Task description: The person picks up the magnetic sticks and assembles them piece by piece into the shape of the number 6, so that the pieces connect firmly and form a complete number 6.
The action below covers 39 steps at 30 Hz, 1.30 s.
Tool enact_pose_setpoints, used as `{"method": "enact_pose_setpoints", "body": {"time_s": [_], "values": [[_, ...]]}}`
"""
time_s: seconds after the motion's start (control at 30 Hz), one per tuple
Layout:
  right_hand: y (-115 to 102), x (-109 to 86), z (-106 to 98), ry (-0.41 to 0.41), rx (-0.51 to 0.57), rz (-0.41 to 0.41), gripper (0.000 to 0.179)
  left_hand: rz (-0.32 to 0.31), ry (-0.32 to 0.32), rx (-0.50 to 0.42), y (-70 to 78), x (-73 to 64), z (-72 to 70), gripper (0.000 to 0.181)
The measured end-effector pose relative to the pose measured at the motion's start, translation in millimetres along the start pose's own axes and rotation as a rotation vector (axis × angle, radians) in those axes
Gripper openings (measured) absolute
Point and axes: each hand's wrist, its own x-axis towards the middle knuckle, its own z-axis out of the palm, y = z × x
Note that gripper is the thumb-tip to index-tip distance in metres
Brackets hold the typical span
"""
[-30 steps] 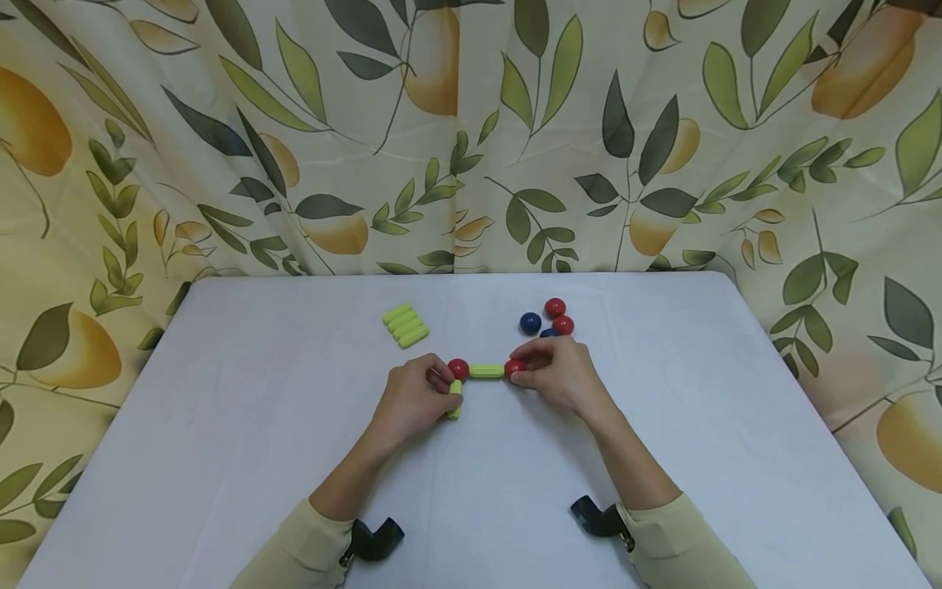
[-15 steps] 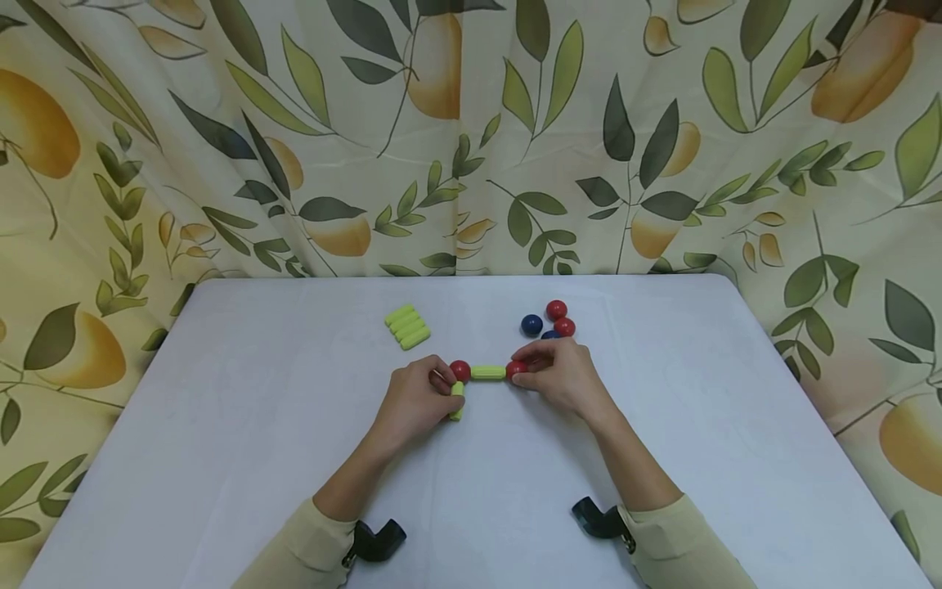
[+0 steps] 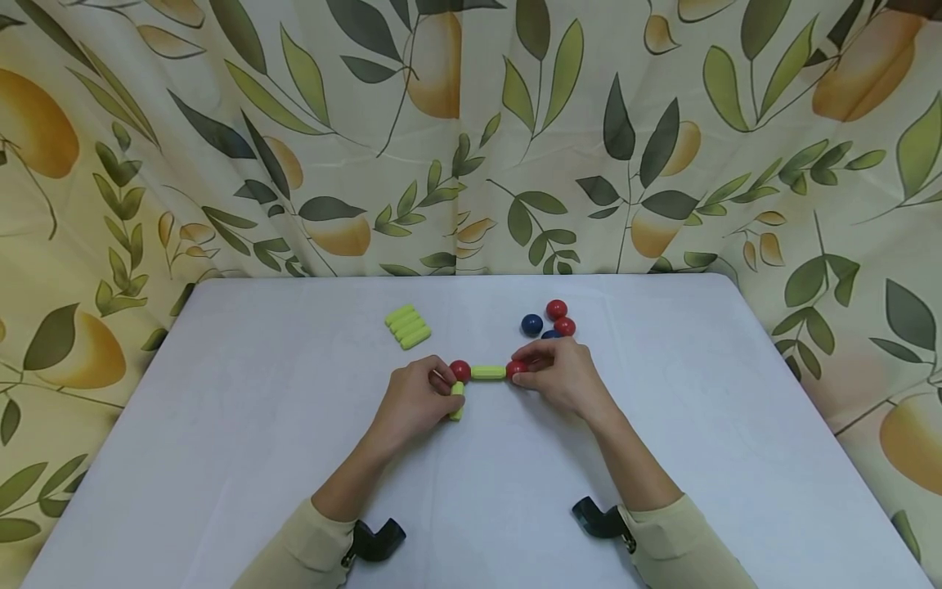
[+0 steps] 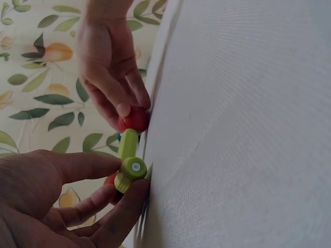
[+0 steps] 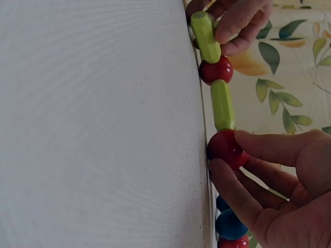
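Two yellow-green rods and two red balls form an L on the table. One rod (image 3: 488,372) lies crosswise between the left red ball (image 3: 459,371) and the right red ball (image 5: 225,149). From the left ball the second rod (image 5: 205,37) runs toward the person. My left hand (image 3: 417,398) pinches this second rod between thumb and fingers, close to the left ball. My right hand (image 3: 562,376) pinches the right red ball with thumb and fingertips, which the right wrist view shows clearly. In the left wrist view the near rod's round end (image 4: 136,167) faces the camera.
Behind the left hand lies a row of several yellow-green rods (image 3: 408,327). Loose balls sit beyond the right hand: a blue ball (image 3: 531,325), a red ball (image 3: 556,309) and others, one partly hidden. A white-covered table (image 3: 294,458) carries everything; a patterned curtain (image 3: 471,164) hangs behind.
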Motion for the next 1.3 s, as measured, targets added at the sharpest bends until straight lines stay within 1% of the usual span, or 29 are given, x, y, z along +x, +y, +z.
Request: {"method": "enact_pose_setpoints", "body": {"time_s": [0.2,0.33,0.57,0.63,0.73,0.9,1.1,1.2,1.3], "values": [[1,-0.4,-1,0.006,-0.003,0.003,0.026,-0.012,-0.003,-0.016,1.7,0.1,1.5,0.015],[1,-0.7,-1,0.012,-0.003,0.007,0.026,0.007,-0.005,-0.028,1.3,1.0,-0.3,0.014],[0,2.2,2,-0.007,0.007,0.007,0.027,0.032,0.049,-0.004,-4.9,4.8,-14.5,0.016],[0,2.5,3,-0.008,0.011,0.01,0.026,0.05,0.04,-0.012,-6.9,7.7,-19.0,0.019],[1,1.8,4,-0.005,0.014,0.015,0.026,0.1,-0.007,-0.007,-7.8,15.4,-24.5,0.024],[3,-0.3,1,-0.002,0.013,0.019,0.027,0.18,-0.131,0.019,-5.2,32.4,-29.3,0.033],[4,-0.3,-1,0.0,0.014,0.02,0.027,0.248,-0.273,0.059,-1.8,49.2,-32.4,0.039],[3,0.1,-1,-0.006,0.018,0.023,0.027,0.264,-0.319,0.056,-3.0,53.7,-33.3,0.038],[2,0.0,-1,-0.004,0.015,0.018,0.027,0.276,-0.338,0.056,-3.3,55.6,-33.8,0.035]]}}
